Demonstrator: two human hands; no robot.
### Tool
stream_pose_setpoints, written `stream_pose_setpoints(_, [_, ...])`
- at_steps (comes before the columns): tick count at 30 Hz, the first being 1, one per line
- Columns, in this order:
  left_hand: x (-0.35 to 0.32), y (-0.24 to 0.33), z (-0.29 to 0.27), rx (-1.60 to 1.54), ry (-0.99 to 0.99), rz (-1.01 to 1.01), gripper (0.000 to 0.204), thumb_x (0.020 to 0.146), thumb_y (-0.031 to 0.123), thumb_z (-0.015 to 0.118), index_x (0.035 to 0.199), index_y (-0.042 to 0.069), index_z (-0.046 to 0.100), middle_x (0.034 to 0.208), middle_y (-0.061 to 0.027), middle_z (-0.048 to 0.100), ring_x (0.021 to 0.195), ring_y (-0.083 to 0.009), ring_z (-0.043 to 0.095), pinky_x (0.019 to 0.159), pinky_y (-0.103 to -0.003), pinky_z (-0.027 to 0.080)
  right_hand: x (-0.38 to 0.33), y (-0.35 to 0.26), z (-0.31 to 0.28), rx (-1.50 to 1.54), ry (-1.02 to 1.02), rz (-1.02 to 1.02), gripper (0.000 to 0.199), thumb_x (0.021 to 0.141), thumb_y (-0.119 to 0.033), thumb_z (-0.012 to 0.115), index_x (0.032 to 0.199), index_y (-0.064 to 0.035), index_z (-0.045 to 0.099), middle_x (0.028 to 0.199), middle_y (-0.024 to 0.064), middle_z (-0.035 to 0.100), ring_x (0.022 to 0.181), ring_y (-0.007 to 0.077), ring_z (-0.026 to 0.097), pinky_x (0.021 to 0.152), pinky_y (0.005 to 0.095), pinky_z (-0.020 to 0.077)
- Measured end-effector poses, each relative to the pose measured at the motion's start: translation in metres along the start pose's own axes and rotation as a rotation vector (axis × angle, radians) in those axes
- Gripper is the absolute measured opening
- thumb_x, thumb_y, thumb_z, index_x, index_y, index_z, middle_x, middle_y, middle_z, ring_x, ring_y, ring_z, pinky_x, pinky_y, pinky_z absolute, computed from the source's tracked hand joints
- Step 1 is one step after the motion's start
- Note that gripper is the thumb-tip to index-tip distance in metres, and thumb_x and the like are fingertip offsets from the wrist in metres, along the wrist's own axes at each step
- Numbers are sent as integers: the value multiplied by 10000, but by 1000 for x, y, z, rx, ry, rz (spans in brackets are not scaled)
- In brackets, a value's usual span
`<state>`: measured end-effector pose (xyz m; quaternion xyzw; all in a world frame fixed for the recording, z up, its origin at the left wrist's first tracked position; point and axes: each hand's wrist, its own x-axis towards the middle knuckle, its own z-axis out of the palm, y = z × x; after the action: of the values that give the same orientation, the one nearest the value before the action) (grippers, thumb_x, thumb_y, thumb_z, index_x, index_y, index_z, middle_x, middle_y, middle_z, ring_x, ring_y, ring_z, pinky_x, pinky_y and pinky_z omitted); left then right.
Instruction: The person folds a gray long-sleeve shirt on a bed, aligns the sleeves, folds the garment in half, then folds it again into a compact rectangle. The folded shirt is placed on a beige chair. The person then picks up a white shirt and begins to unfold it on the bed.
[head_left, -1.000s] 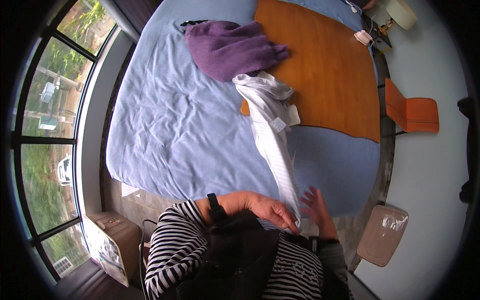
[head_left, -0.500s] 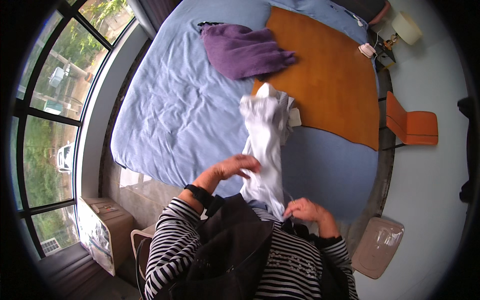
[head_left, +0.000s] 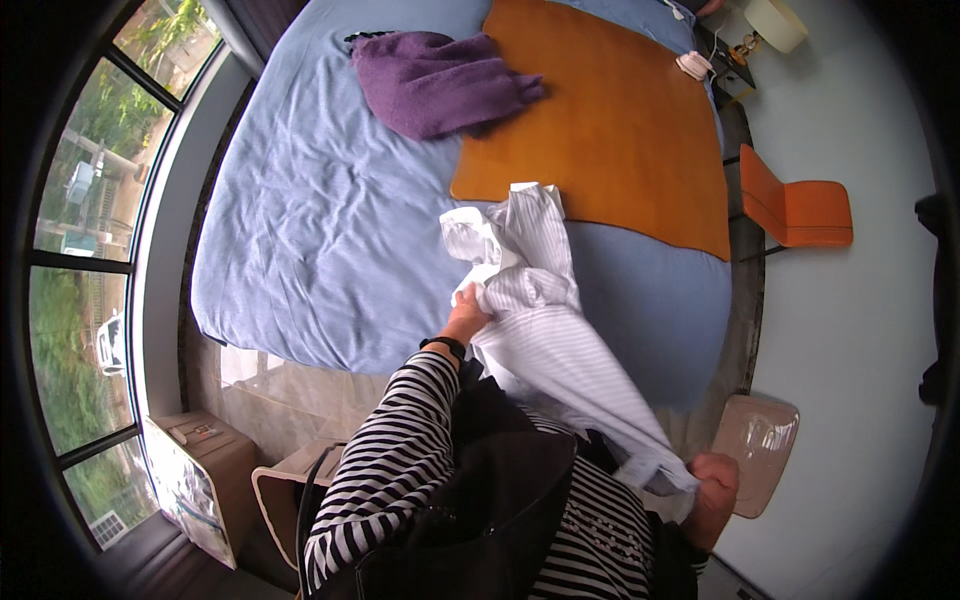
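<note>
A white, finely striped shirt (head_left: 560, 335) stretches from the near part of the bed to my right side, partly over the mattress and partly in front of my body. My left hand (head_left: 468, 314) grips its cloth near the middle, close to a bunched white fold. At the lower right, my right hand (head_left: 714, 484) is closed on the shirt's near end, pulling the cloth taut. The shirt's far part lies crumpled beside the orange mat's near edge. How the fingers wrap around the cloth is partly hidden.
The bed (head_left: 290, 230) has a blue cover, an orange mat (head_left: 600, 130) and a purple cloth (head_left: 430, 85). An orange chair (head_left: 800, 212) stands at the right. Beige storage boxes (head_left: 205, 450) sit at the lower left, with a beige lid (head_left: 765, 440) at the lower right.
My left hand has reached forward and taken hold of the shirt. The right hand has moved right, drawing the shirt's near end out diagonally. The view has shifted a little.
</note>
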<state>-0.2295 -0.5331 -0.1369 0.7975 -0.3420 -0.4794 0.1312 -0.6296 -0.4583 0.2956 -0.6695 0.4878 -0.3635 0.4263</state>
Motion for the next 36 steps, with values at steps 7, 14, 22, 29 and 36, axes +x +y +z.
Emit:
stream_pose_setpoints(7, [36,7,13,-213,-59,79,991,661,469,861,1438,26,435,1424,-237,491,1281,-377,520,1089,-392,430,-17,-37,-30,42,214,-57,190,871,-143,574,760,-73,436,706,79,494,607,186,496,533,302,394])
stream_pose_setpoints(14, [72,38,67,-586,-332,12,463,887,422,661,1208,88,640,1064,-89,687,935,-214,661,747,-347,556,-7,-55,-35,-339,636,-33,217,902,-227,544,781,-72,454,748,65,472,692,187,513,623,292,433])
stream_pose_setpoints(22, [49,30,-153,-1008,217,430,393,995,322,511,1172,-6,637,1021,-145,694,900,-268,663,802,-404,518,34,2,-132,148,628,133,94,917,-135,510,912,-48,546,948,53,566,904,175,549,844,317,469])
stream_pose_setpoints(29, [-123,-76,-273,-1268,198,370,353,967,256,627,1197,-11,643,1058,-109,717,892,-204,704,768,-331,561,57,111,-131,-12,431,253,79,864,-13,522,820,-55,572,905,13,578,899,147,548,891,265,421])
stream_pose_setpoints(36, [-173,-261,-133,-1383,190,-421,471,937,307,658,1266,-25,601,1116,-145,708,953,-307,698,867,-448,563,62,215,-77,-367,-143,316,111,878,0,494,821,-18,588,893,34,656,877,133,589,831,274,453])
